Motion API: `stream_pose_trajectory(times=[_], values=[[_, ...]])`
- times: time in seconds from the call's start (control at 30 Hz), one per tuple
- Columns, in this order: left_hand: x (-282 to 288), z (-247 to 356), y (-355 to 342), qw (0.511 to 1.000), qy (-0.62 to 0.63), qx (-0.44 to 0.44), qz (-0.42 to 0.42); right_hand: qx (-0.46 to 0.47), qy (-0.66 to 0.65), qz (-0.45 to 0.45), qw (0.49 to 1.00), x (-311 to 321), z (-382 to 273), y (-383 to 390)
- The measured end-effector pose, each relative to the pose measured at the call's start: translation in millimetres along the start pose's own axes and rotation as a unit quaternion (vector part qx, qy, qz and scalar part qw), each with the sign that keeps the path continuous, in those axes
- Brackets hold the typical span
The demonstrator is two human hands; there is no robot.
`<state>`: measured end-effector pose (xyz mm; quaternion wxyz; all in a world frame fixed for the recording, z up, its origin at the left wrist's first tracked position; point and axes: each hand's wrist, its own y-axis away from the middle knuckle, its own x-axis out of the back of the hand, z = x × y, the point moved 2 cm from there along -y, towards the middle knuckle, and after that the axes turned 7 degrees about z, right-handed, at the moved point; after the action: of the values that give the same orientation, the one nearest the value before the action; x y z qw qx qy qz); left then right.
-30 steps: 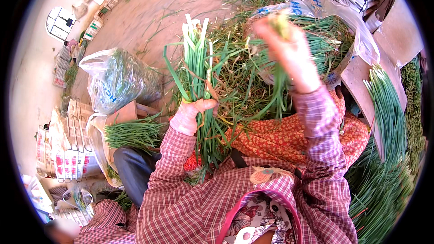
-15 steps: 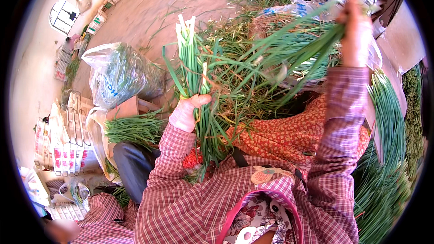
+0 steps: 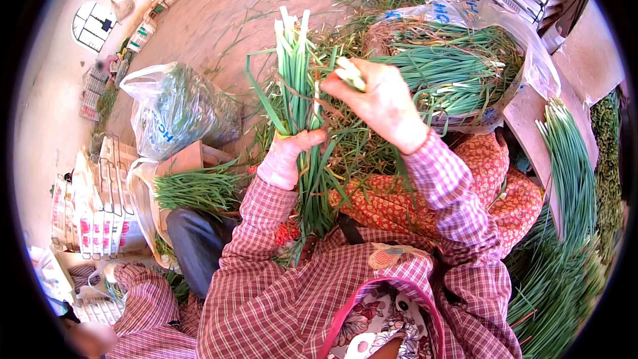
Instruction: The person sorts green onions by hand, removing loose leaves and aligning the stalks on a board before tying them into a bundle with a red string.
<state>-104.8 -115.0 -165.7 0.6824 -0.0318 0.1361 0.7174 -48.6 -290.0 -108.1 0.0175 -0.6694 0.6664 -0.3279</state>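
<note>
My left hand (image 3: 292, 149) is closed around an upright bunch of garlic chives (image 3: 296, 66), white ends up and green leaves trailing toward my lap. Close to its right side, my right hand (image 3: 382, 96) grips a smaller bunch of garlic chives (image 3: 350, 74); its pale ends poke out past the thumb, and most of its leaves are hidden by the hand. A brownish, withered leaf (image 3: 302, 95) hangs across the left bunch. Beneath both hands lies a heap of loose leaves and trimmings (image 3: 345, 143). An orange flowered cloth (image 3: 412, 203) covers my lap.
An open plastic bag (image 3: 531, 66) of chives stands ahead right. More chives (image 3: 568, 166) lie on a board at right. A tied clear bag (image 3: 186, 110) and a low stool with chives (image 3: 196, 189) are at left. Another person (image 3: 149, 312) sits lower left, near crates (image 3: 106, 226).
My right hand has come down and left from the upper right, bringing its bunch beside the left one. My left hand has shifted slightly right, still holding its bunch.
</note>
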Motion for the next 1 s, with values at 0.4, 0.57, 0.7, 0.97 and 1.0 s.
stream_pose_trajectory(times=[0.4, 0.57, 0.7, 0.97, 1.0], values=[[30.2, -4.1, -11.4, 0.996, 0.065, 0.031, 0.059, -0.037, -0.213, 0.098, 0.971, 37.2, 18.3, -19.4], [134.8, -8.5, -48.5, 0.942, -0.063, -0.088, 0.317, -0.011, -0.1, 0.151, 0.983, 104.4, 12.3, -43.3], [136.1, -0.5, -50.9, 0.935, -0.099, -0.13, 0.315, 0.016, -0.051, 0.116, 0.992, 90.2, 23.3, -51.3], [19.3, 18.0, -34.5, 0.994, -0.02, -0.046, 0.094, -0.039, -0.114, 0.082, 0.989, 57.4, 7.8, -42.0], [11.9, 19.5, -33.5, 0.995, -0.013, -0.059, 0.076, -0.03, -0.102, 0.088, 0.99, 50.7, 5.3, -42.7]])
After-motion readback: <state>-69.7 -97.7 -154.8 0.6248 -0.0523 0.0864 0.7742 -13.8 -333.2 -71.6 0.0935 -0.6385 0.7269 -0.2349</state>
